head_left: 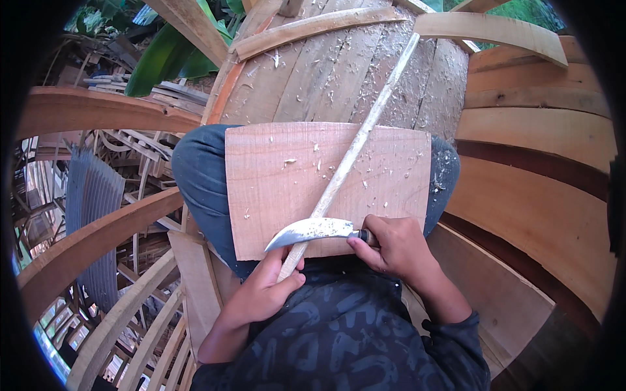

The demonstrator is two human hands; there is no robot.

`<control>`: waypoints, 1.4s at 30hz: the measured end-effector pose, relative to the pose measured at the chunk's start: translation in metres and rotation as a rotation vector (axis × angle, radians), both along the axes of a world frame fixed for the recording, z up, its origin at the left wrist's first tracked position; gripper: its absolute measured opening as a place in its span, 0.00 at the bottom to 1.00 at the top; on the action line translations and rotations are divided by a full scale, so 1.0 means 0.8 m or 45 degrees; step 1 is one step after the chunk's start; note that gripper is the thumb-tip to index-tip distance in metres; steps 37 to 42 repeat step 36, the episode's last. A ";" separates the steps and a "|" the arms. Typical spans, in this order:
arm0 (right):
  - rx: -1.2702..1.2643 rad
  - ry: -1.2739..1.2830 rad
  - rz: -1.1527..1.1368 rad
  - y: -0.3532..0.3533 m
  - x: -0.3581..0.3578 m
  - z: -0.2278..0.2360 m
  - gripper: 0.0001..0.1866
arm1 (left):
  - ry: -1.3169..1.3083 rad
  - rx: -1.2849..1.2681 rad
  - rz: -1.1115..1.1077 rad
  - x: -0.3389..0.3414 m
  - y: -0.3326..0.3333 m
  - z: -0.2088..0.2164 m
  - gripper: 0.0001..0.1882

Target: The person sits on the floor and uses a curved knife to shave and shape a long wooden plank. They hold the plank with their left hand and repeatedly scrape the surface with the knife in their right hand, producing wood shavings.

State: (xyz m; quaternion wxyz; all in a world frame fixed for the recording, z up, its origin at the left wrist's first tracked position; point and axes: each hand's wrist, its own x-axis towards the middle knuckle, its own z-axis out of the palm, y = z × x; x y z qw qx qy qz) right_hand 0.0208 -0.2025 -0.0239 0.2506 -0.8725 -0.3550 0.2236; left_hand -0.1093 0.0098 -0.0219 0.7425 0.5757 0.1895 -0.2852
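Across my lap lies a flat wooden board [274,176] with wood shavings on it. A long, pale wooden stick [355,143] slants over the board, from my waist up to the far right. Near its lower end, my left hand [268,287] is closed around the stick. My right hand [394,247] grips the dark handle of a knife with a broad, curved blade [313,229]. The blade lies across the stick just above my left hand, its tip pointing left. Part of the handle is hidden inside my right fist.
Shavings litter a plank floor [293,88] beyond my knees. A curved wooden strip [319,29] lies at its far end. Curved planks [535,195] rise on the right. Wooden ribs [98,238] stand on the left, with corrugated sheets [94,215] and scattered timber beyond.
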 end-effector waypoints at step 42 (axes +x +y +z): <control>-0.063 -0.127 -0.795 -0.054 0.054 -0.025 0.32 | 0.091 -0.241 0.092 -0.020 -0.005 -0.004 0.31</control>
